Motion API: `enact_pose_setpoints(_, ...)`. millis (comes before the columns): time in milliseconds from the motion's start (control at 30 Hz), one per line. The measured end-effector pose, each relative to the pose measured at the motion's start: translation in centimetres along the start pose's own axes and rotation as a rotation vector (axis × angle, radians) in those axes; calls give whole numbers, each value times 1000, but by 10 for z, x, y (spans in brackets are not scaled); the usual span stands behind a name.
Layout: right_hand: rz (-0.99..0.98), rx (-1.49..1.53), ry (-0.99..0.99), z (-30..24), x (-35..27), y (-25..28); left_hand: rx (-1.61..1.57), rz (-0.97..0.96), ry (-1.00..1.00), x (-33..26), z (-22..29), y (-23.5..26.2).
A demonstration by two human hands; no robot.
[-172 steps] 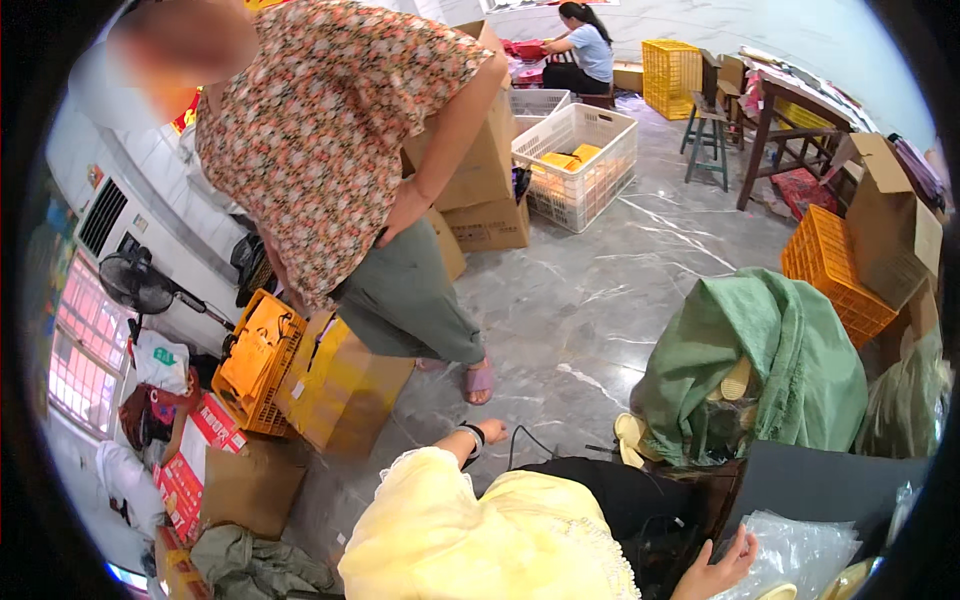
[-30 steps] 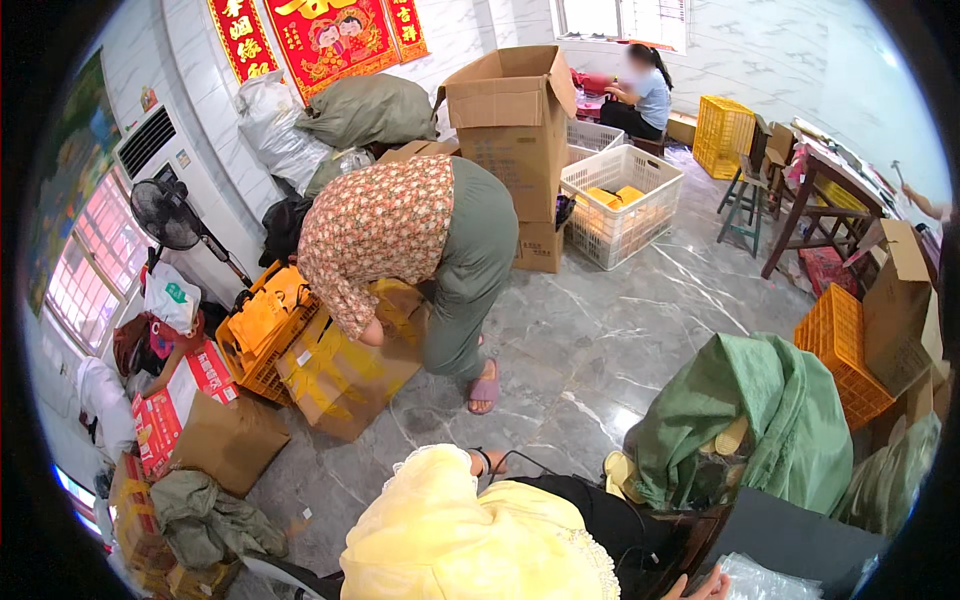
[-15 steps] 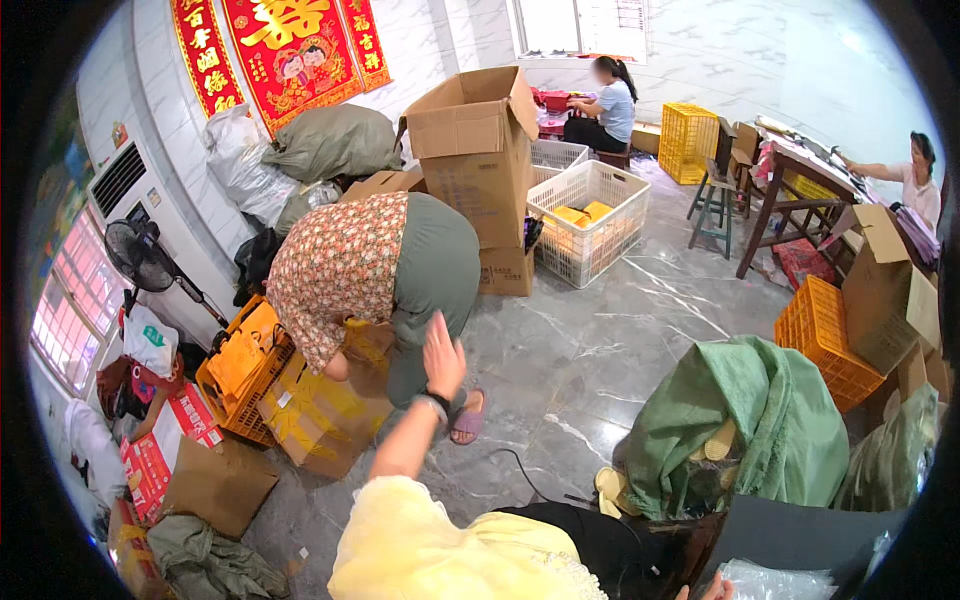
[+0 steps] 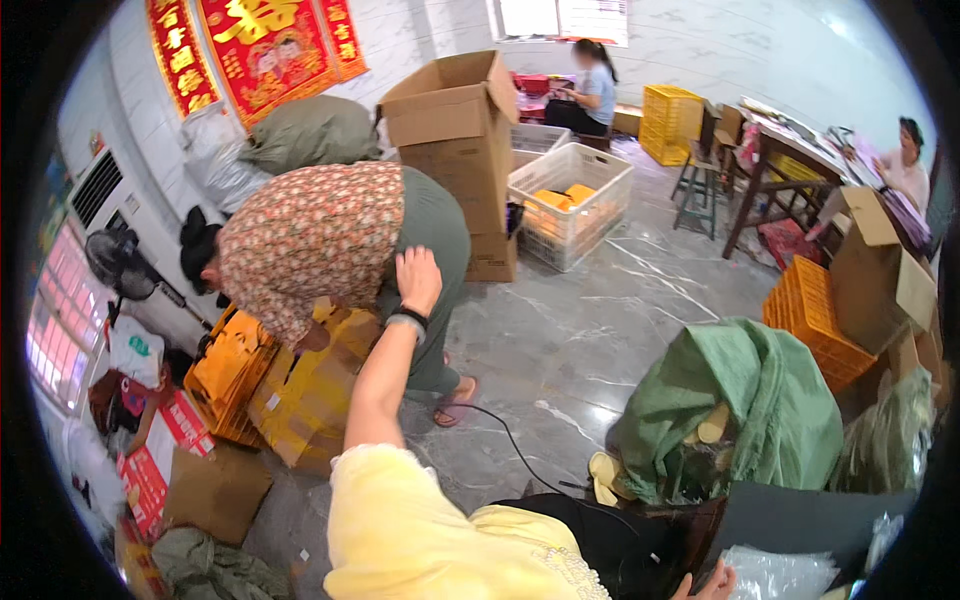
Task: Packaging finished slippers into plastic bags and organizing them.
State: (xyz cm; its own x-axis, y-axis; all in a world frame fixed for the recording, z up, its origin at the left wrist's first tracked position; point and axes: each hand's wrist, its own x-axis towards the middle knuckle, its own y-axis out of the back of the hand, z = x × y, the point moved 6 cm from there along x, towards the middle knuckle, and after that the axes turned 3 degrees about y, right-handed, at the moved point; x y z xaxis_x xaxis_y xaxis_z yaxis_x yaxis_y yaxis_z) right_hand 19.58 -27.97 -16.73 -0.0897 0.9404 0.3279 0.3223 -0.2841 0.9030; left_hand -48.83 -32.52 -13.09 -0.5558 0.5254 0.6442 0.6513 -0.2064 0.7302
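Note:
My left hand [image 4: 418, 279] is raised at the end of my yellow-sleeved arm, a dark band on the wrist. It holds nothing and its fingers are loosely apart. It hovers just in front of the back of a person in a floral shirt [image 4: 312, 238], who bends over a yellow carton [image 4: 312, 385] on the floor. Only the fingertips of my right hand [image 4: 706, 585] show at the lower edge, beside a clear plastic bag [image 4: 782, 573] and a dark board [image 4: 800, 515]. What they hold, if anything, is cut off.
Orange crates [image 4: 228, 372] and flat cartons lie at left. A tall open cardboard box [image 4: 455, 130] and a white crate [image 4: 572, 200] stand behind. A green sack [image 4: 745, 405] sits at right, by an orange crate [image 4: 812, 318]. Two seated people work at the back.
My left arm has lifted from near my lap to in front of the bent person. That person has stooped lower over the yellow carton.

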Motion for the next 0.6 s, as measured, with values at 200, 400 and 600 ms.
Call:
enact_pose_setpoints(200, -5, 22, 18, 5, 1, 0, -463, -1271, -510, -202, 60, -129)
enact_pose_setpoints(400, 10, 44, 12, 15, -5, -19, -394, -1545, -773, -307, 145, -155)
enact_pose_setpoints(600, -14, 6, -51, 9, -13, -7, -450, -1472, -910, -313, 228, -162)
